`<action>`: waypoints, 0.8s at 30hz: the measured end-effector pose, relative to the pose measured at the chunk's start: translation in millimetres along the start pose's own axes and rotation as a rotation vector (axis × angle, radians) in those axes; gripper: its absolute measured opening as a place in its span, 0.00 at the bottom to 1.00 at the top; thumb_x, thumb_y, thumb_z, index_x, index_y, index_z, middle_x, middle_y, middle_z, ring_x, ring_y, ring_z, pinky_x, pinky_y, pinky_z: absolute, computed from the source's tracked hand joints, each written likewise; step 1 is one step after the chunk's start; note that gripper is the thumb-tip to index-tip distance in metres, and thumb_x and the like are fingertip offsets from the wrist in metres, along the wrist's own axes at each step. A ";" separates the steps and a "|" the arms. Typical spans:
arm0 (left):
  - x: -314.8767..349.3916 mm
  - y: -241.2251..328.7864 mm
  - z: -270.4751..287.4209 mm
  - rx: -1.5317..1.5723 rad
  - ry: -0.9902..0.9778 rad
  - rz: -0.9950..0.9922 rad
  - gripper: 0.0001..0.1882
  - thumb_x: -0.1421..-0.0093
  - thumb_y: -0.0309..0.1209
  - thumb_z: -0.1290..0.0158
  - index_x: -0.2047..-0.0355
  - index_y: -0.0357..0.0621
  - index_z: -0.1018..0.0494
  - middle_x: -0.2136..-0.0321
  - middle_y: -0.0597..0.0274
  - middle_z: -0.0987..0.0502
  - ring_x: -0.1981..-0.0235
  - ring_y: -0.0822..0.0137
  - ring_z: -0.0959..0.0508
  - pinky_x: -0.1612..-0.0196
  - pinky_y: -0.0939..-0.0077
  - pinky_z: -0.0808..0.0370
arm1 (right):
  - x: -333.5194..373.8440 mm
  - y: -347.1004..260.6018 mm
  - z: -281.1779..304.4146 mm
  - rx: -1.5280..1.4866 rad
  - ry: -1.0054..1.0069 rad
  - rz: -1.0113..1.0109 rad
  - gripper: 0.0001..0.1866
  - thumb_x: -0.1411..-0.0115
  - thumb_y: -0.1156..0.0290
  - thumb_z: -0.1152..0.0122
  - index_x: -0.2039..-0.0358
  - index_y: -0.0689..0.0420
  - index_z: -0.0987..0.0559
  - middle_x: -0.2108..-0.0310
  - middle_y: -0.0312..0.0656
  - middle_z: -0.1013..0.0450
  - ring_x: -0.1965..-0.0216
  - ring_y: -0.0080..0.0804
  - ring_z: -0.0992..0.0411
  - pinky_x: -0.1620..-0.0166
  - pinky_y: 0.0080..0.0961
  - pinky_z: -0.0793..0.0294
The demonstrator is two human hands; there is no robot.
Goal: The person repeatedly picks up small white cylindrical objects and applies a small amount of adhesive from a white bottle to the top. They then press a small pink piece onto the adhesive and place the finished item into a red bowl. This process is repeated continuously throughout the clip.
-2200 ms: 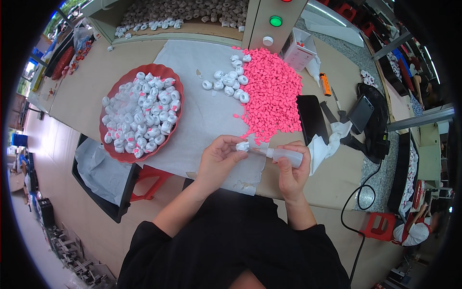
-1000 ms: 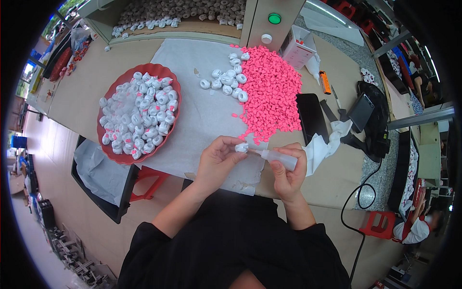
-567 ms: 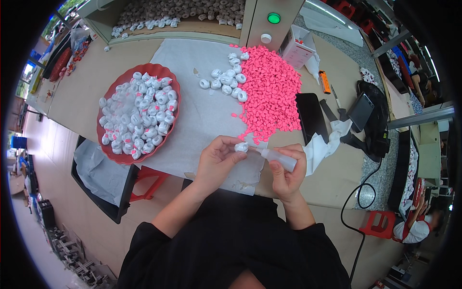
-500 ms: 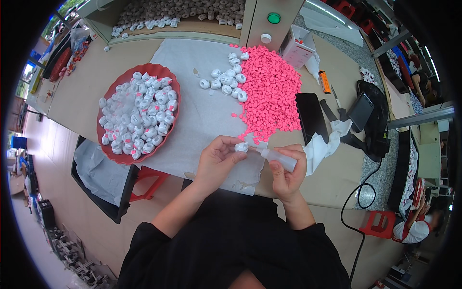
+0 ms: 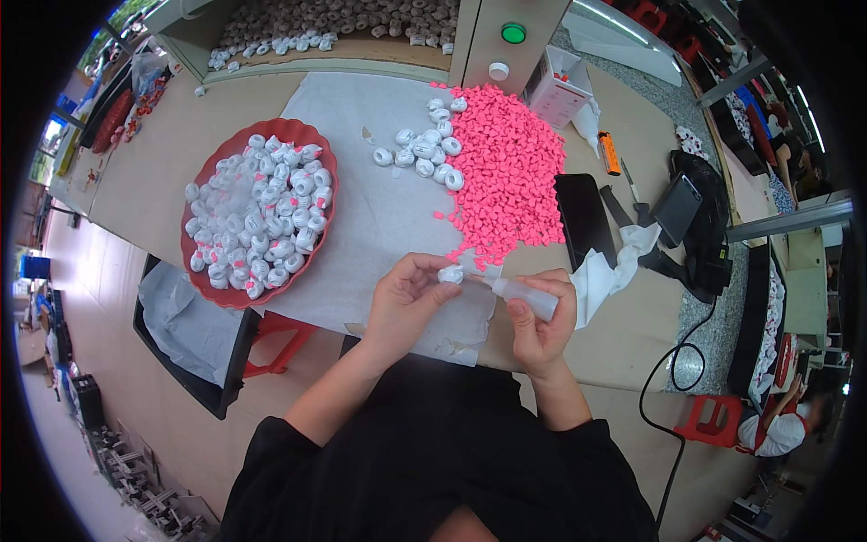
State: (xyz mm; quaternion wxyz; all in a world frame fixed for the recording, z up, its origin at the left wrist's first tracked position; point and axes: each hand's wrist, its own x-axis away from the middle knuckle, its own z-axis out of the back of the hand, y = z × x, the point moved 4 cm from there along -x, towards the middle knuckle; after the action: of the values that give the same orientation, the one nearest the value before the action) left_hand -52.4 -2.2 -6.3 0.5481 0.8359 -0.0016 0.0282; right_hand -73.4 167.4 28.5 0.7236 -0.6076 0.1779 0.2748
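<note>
Between the fingertips of my left hand (image 5: 411, 298) is a small white rounded piece (image 5: 451, 274), one of a kind that also lies about the table. My right hand (image 5: 545, 325) is closed around a translucent squeeze bottle (image 5: 526, 296), its thin tip pointing left at the white piece; whether they touch I cannot tell. Just beyond my hands spreads a heap of small pink pieces (image 5: 510, 172), with several white pieces (image 5: 424, 149) along its left side. A scalloped red tray (image 5: 330, 212) at the left is piled with white pieces, some bearing pink bits.
White paper (image 5: 348, 117) covers the table's middle. Right of the pink heap lie a black phone-like slab (image 5: 585, 217), an orange tube (image 5: 610, 154), crumpled tissue (image 5: 596, 280) and a black bag (image 5: 709, 235). A shelf (image 5: 361, 61) stands behind; a black bin (image 5: 217, 397) sits lower left.
My left hand and the white piece have shifted very slightly to the left. My right hand and the bottle have hardly moved.
</note>
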 end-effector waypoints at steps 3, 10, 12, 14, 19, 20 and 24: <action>0.2 1.2 -0.5 -0.021 -0.001 -0.005 0.13 0.46 0.17 0.50 0.60 0.35 0.35 0.64 0.59 0.28 0.61 0.72 0.28 0.56 0.78 0.29 | -0.5 -0.4 0.6 -0.002 -0.007 -0.009 0.14 0.48 0.75 0.42 0.63 0.64 0.34 0.71 0.44 0.36 0.72 0.28 0.37 0.69 0.19 0.37; 0.6 1.9 -0.6 -0.017 0.008 0.003 0.13 0.46 0.17 0.50 0.60 0.35 0.35 0.63 0.59 0.28 0.61 0.72 0.28 0.56 0.78 0.29 | 1.0 -0.3 -0.7 -0.065 -0.005 -0.051 0.14 0.47 0.75 0.42 0.63 0.64 0.35 0.71 0.43 0.36 0.71 0.27 0.37 0.69 0.18 0.37; 0.7 2.7 -1.0 -0.022 0.002 0.001 0.13 0.46 0.16 0.50 0.60 0.35 0.35 0.63 0.59 0.28 0.61 0.72 0.28 0.55 0.78 0.29 | 1.6 -0.2 -1.0 -0.075 -0.006 -0.060 0.14 0.48 0.76 0.42 0.63 0.64 0.34 0.71 0.43 0.36 0.71 0.27 0.37 0.69 0.19 0.36; 0.5 2.6 -1.3 -0.018 -0.004 -0.005 0.13 0.46 0.16 0.50 0.60 0.35 0.35 0.63 0.59 0.28 0.61 0.72 0.28 0.55 0.78 0.29 | 2.0 -0.7 -1.3 -0.078 -0.009 -0.071 0.14 0.48 0.76 0.42 0.63 0.64 0.34 0.71 0.44 0.36 0.71 0.27 0.37 0.69 0.19 0.36; 0.4 3.1 -2.4 -0.001 -0.008 -0.003 0.13 0.46 0.16 0.51 0.60 0.34 0.35 0.63 0.59 0.29 0.60 0.71 0.28 0.55 0.77 0.29 | 1.3 -1.8 -2.1 -0.080 -0.016 -0.072 0.13 0.48 0.76 0.42 0.63 0.64 0.34 0.70 0.44 0.36 0.71 0.28 0.37 0.68 0.19 0.36; 0.4 3.0 -2.5 -0.002 -0.009 -0.003 0.13 0.46 0.16 0.51 0.60 0.34 0.35 0.63 0.59 0.29 0.60 0.71 0.28 0.55 0.77 0.29 | 1.1 -2.0 -1.5 -0.069 -0.016 -0.068 0.13 0.48 0.76 0.42 0.63 0.64 0.34 0.70 0.44 0.36 0.70 0.28 0.37 0.68 0.19 0.36; -0.2 2.6 -2.0 -0.017 -0.004 -0.016 0.13 0.46 0.16 0.50 0.60 0.35 0.35 0.63 0.59 0.29 0.60 0.71 0.28 0.55 0.77 0.29 | 1.7 0.1 -0.2 -0.090 -0.005 -0.091 0.13 0.47 0.76 0.43 0.64 0.63 0.34 0.70 0.44 0.36 0.71 0.27 0.37 0.68 0.19 0.36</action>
State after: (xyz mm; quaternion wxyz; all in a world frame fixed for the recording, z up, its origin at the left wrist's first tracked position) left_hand -52.7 -1.4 -3.1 0.5556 0.8312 0.0039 0.0220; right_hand -72.1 167.6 27.4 0.7079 -0.6462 0.1357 0.2506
